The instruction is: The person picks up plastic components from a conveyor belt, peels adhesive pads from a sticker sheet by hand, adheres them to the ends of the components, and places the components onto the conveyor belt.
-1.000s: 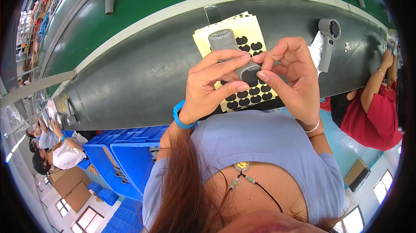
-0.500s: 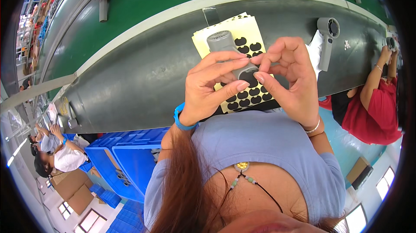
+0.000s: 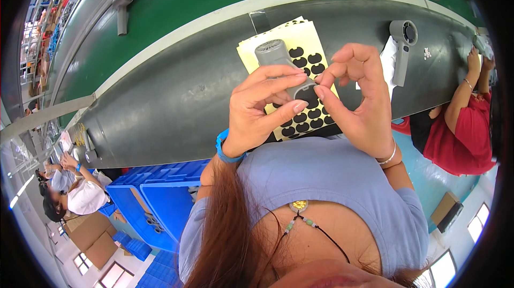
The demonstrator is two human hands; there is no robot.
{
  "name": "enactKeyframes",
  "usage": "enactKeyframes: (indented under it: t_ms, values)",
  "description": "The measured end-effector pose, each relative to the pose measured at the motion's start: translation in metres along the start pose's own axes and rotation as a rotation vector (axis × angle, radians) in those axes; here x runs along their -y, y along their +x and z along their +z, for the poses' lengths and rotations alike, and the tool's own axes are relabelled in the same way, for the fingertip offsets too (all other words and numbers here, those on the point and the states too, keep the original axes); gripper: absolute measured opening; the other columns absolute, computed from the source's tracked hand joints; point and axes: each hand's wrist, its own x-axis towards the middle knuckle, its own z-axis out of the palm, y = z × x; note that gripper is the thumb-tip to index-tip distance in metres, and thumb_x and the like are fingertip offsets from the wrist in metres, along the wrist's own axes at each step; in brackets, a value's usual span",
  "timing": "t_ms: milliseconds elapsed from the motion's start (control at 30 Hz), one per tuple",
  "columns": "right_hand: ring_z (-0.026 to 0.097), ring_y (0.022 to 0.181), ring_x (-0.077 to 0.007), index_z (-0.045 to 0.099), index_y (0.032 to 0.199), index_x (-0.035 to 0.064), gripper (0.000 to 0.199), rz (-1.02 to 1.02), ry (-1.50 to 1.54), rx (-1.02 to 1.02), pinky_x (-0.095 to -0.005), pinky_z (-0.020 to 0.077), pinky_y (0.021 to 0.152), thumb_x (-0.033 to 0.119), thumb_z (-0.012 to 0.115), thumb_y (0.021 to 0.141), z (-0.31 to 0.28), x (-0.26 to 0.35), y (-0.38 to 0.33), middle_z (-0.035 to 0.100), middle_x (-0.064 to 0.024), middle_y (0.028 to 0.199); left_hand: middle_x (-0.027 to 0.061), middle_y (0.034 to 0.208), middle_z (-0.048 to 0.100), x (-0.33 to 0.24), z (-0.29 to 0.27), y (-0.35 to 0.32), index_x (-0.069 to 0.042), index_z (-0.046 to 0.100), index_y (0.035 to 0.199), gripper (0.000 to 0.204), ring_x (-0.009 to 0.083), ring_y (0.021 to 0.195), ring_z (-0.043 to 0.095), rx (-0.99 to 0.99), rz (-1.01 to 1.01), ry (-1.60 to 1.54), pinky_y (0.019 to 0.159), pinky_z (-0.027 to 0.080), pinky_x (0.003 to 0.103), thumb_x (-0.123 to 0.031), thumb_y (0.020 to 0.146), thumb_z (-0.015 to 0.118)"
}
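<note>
Head view: left hand (image 3: 257, 108) grips a small grey handheld fan (image 3: 278, 65) over the yellow sheet of black round stickers (image 3: 308, 68) on the dark bench (image 3: 171, 100). Right hand (image 3: 356, 100) pinches narrow at the fan's handle end, apparently pressing a black sticker on. Looks mid-application; next move likely needs firm thumb pressure, edges flat. Count: one fan in hand, one more fan (image 3: 402, 41) lying at right, one sticker sheet on top, roughly twenty dots showing, some hidden
</note>
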Motion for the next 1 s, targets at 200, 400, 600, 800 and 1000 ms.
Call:
enactKeyframes:
  t_ms: [200, 400, 600, 800, 1000]
  values:
    - [0.056, 0.084, -0.0118, 0.042, 0.115, 0.0057, 0.048, 0.089, 0.012, 0.019, -0.0257, 0.039, 0.076, 0.0, 0.069, 0.076, 0.002, 0.01, 0.0, 0.059, -0.0025, 0.083, 0.0177, 0.122, 0.053, -0.002, -0.003, -0.002, 0.007, 0.061, 0.113, 0.035, 0.0214, 0.102, 0.061, 0.011, 0.02, 0.008, 0.083, 0.057, 0.03, 0.012, 0.079, 0.064]
    - [0.055, 0.091, -0.0146, 0.043, 0.119, 0.0044, 0.057, 0.131, -0.087, -0.041, -0.0279, 0.0409, 0.078, 0.01, 0.077, 0.075, 0.001, -0.011, 0.009, 0.057, -0.0058, 0.094, 0.011, 0.11, 0.062, -0.004, -0.031, 0.01, 0.001, 0.067, 0.107, 0.033, 0.0089, 0.084, 0.057, -0.237, 0.112, 0.097, 0.067, 0.05, 0.02, 0.007, 0.075, 0.071]
    - [0.058, 0.089, -0.0179, 0.051, 0.113, 0.0024, 0.036, 0.166, -0.204, -0.12, -0.0301, 0.0452, 0.074, 0.008, 0.069, 0.081, 0.018, -0.094, 0.016, 0.058, -0.0071, 0.098, 0.0067, 0.109, 0.064, 0.04, -0.101, 0.119, -0.001, 0.067, 0.097, 0.029, 0.0122, 0.09, 0.06, -0.403, 0.381, 0.626, 0.071, 0.05, 0.026, -0.002, 0.071, 0.079]
    - [0.06, 0.084, -0.0237, 0.06, 0.1, 0.0024, 0.017, 0.15, -0.252, -0.06, -0.0314, 0.0483, 0.07, -0.001, 0.061, 0.083, 0.027, -0.106, 0.008, 0.057, -0.01, 0.098, 0.0113, 0.118, 0.06, 0.081, -0.169, 0.174, -0.007, 0.064, 0.108, 0.039, 0.0213, 0.092, 0.06, -0.304, 0.38, 0.949, 0.078, 0.049, 0.029, -0.008, 0.071, 0.079]
    - [0.058, 0.085, -0.0278, 0.06, 0.098, 0.0032, 0.017, -0.063, -0.469, -0.143, -0.036, 0.0468, 0.073, 0.003, 0.064, 0.081, 0.049, -0.103, 0.019, 0.055, -0.0104, 0.094, 0.0155, 0.139, 0.041, 0.081, -0.137, 0.166, -0.013, 0.052, 0.128, 0.057, 0.0359, 0.124, 0.039, -0.358, 0.658, 1.246, 0.102, 0.032, 0.048, -0.011, 0.074, 0.068]
